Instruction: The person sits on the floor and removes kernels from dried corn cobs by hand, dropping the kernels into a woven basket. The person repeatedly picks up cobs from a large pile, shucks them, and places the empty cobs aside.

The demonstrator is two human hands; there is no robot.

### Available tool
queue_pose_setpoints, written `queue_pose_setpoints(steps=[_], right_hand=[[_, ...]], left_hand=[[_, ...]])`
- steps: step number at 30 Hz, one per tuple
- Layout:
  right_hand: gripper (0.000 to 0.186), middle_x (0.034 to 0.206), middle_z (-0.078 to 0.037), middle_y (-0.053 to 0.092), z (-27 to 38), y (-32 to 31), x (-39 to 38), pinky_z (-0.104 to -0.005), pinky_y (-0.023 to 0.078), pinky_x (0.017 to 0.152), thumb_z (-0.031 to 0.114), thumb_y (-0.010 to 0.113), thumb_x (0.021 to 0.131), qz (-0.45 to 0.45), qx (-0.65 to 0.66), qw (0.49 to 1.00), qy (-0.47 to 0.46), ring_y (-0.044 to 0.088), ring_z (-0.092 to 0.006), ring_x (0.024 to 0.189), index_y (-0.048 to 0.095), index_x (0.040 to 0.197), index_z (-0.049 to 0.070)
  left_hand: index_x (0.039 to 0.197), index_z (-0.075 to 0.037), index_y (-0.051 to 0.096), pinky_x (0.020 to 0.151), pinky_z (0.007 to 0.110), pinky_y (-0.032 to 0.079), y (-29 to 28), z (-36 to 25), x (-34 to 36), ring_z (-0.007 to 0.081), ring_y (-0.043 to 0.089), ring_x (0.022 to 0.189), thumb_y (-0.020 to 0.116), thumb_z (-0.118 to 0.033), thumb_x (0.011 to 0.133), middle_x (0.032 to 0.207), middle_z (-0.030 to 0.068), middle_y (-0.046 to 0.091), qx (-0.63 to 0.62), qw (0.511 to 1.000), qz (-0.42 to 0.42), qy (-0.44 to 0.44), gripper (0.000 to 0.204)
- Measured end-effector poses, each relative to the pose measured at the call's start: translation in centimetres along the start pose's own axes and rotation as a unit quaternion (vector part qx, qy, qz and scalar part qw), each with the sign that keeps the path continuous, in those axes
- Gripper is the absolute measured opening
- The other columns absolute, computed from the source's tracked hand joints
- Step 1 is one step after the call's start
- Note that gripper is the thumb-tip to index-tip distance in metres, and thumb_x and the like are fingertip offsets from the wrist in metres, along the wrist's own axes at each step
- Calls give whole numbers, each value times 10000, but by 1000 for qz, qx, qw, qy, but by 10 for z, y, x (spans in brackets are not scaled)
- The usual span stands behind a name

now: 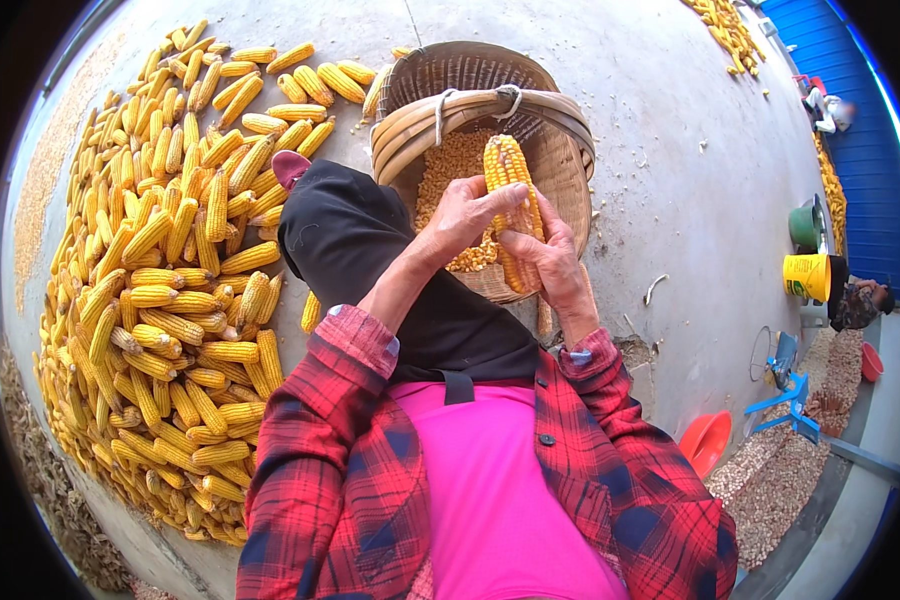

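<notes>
Both hands grip a yellow ear of corn [507, 165] above a woven basket [570, 185]. My left hand [467, 212] closes on its left side, the thumb laid across the middle. My right hand [555, 265] wraps the lower right side, its thumb pressed to the ear. Between the thumbs the ear looks paler and rougher; the fingers hide part of it. Loose corn kernels [455, 165] lie inside the basket. Its thick bent-cane handle [420, 130] is tied on with pale cord.
A large heap of corn ears [180, 330] covers the floor on the left. At right stand a yellow bucket [806, 277], a green bucket [802, 228], a red basin [705, 443] and a blue metal frame [790, 405]. Other people are at the far right.
</notes>
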State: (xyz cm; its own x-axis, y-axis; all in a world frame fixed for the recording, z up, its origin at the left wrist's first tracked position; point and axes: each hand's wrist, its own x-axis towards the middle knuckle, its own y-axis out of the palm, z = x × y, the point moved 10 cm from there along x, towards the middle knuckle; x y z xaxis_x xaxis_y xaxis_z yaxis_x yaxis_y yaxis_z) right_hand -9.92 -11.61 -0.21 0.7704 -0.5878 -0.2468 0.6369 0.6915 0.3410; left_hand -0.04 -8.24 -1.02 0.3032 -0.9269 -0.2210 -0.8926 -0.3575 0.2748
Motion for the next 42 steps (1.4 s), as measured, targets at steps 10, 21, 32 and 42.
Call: queue_pose_setpoints(steps=[10,21,32,42], right_hand=[[659,1194,-51,563,21,-2,-4,-263,459,901,27,673,817,10,-34,997,-72,554,-126,1065,359,1396,24],[658,1188,-44,560,-2,-1,1,-259,471,880,12,680,800,18,31,999,10,559,-117,1049,386,1389,46],[724,1220,-72,551,11,-4,4,-276,470,900,50,704,799,6,-120,992,-44,556,-133,1066,326,1415,19],[753,1233,-95,539,30,3,-4,-275,461,917,32,706,794,-9,-239,965,-105,544,-149,1084,290,1420,-10]], left_hand=[[1109,-33,571,446,197,340,16,4,-5,30,398,515,584,-429,889,661,-36,478,-79,991,95,-40,453],[1062,-82,597,428,182,252,10,10,-2,3,320,483,630,-342,878,638,-80,440,-70,995,45,-57,321],[1045,-75,584,410,189,270,9,5,3,13,359,480,627,-350,876,635,-66,454,6,999,24,-23,326],[1066,-76,572,405,184,263,11,10,-3,11,337,463,585,-421,898,622,-75,408,-16,996,48,-71,384]])
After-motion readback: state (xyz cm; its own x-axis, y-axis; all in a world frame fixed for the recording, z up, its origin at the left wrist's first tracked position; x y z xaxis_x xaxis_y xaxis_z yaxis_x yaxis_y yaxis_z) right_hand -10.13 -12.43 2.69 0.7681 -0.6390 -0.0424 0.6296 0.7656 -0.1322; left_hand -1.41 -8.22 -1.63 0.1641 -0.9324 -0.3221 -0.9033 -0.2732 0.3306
